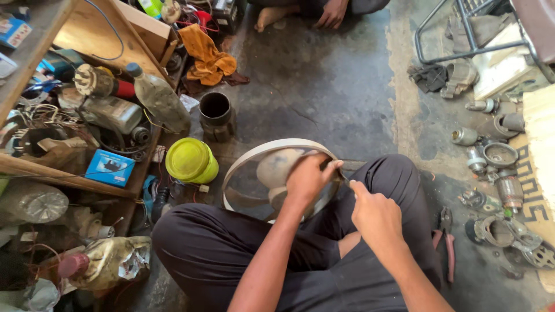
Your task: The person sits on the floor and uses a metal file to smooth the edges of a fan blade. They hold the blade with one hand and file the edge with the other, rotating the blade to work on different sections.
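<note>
Blue rectangular box (110, 167) lies flat on the wooden shelf's (75, 182) edge, left of frame. Beside it on the floor, a yellow-green lidded tub (191, 160); contents hidden. Dark metal cylinder (215, 115) stands open-topped, inside too dark to read. Fan (260, 173) with pale ring rests on the floor against the person's crossed legs. Left hand (309, 179) curled over the fan's rim, fingers closed on it. Right hand (376, 216) pinches a thin dark tool (342, 175), tip at the rim.

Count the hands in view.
3. Left hand on the fan; right hand beside it, holding a thin tool; another person's hand on the floor, top centre.
</note>
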`<state>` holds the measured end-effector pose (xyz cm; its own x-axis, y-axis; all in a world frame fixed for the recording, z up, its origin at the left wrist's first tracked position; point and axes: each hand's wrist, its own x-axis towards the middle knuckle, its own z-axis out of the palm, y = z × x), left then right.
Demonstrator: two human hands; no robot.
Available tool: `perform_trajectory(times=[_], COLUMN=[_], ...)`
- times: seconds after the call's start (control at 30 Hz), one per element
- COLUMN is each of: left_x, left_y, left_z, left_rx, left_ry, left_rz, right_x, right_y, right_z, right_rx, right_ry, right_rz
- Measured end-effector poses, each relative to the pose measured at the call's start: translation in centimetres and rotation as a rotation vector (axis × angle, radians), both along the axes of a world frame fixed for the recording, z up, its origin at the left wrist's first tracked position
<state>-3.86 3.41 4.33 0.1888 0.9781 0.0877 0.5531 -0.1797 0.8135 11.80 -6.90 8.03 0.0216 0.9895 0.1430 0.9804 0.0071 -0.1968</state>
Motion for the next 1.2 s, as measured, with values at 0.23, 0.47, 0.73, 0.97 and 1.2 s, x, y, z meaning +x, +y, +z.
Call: perform_trajectory(times=[0.23, 0.47, 0.73, 0.97, 1.2], left_x=[-1.4, -0.6, -1.6, -0.7, -1.9], left_y=[1.0, 0.0, 1.0, -0.2, 1.2], left_z=[0.6, 0.9, 0.5, 0.8, -0.2], left_rx=[-0.081, 0.003, -0.057, -0.046, -0.025], left_ry=[-0.001, -0.004, -0.026, -0.012, -0.016], left_rz=[0.087, 0.020, 0.107, 0.015, 0.115], right_x=[0.7, -0.1, 0.5, -0.3, 0.1], right_y=[-4.2, -0.5, -5.0, 0.0, -4.9], right_z=[2.4, 0.4, 2.2, -0.5, 1.0], right_rx=[-0.153, -0.052, -0.138, 0.029, -0.151], right_ry=[-0.017, 0.045, -0.030, 0.059, -0.054], right_rz=[0.004, -0.039, -0.005, 0.061, 0.042])
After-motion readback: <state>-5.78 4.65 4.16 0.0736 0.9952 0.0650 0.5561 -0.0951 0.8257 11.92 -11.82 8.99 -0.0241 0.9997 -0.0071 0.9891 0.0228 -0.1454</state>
